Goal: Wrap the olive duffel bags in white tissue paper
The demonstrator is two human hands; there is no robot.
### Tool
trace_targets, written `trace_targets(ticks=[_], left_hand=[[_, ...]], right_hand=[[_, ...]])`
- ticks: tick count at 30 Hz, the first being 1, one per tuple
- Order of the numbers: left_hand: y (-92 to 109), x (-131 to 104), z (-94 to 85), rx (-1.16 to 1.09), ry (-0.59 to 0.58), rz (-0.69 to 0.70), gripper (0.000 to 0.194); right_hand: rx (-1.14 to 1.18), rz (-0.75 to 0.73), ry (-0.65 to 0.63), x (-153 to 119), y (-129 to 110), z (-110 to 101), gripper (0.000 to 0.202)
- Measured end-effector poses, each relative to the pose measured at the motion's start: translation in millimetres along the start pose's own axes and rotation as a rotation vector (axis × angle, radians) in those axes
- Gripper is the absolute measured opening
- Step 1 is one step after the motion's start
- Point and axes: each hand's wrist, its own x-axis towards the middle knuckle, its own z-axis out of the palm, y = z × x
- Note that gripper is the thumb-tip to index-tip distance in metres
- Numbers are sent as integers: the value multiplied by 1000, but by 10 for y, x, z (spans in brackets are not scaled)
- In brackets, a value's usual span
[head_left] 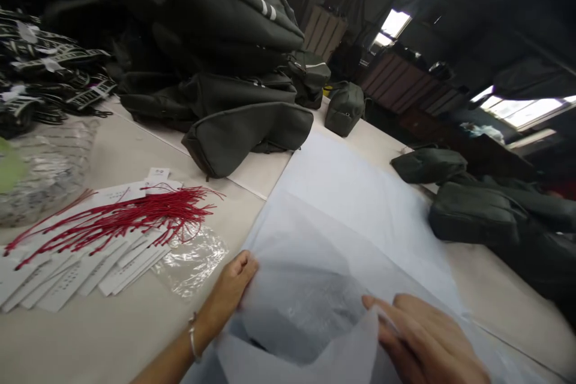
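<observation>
A frosted, see-through plastic bag lies at the front of the table, its mouth toward me. A dark grey shape shows dimly through it; I cannot make out its kind. My left hand, with a bracelet at the wrist, is closed on the bag's left edge. My right hand pinches the lifted edge of the bag's mouth on the right, slightly blurred. Left of my left hand lie white paper tags with red strings, partly over a small clear plastic bag.
Dark fabric bags are piled at the back left. More dark bags lie along the right side. Black-and-white straps are heaped at the far left, above a clear plastic packet. More pale plastic sheeting stretches away over the table.
</observation>
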Motion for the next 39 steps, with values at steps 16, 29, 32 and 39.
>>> trace_targets(ticks=[16, 29, 32, 39], left_hand=[[730, -741, -51, 336, -177, 324, 68], [474, -331, -30, 52, 71, 29, 43], [307, -195, -194, 63, 174, 10, 42], [548, -121, -356, -64, 2, 14, 71]], right_hand=[[162, 371, -238, 4, 342, 477, 25], [253, 362, -373, 91, 371, 372, 32], [262, 273, -359, 117, 371, 410, 29], [289, 217, -321, 117, 456, 519, 23]])
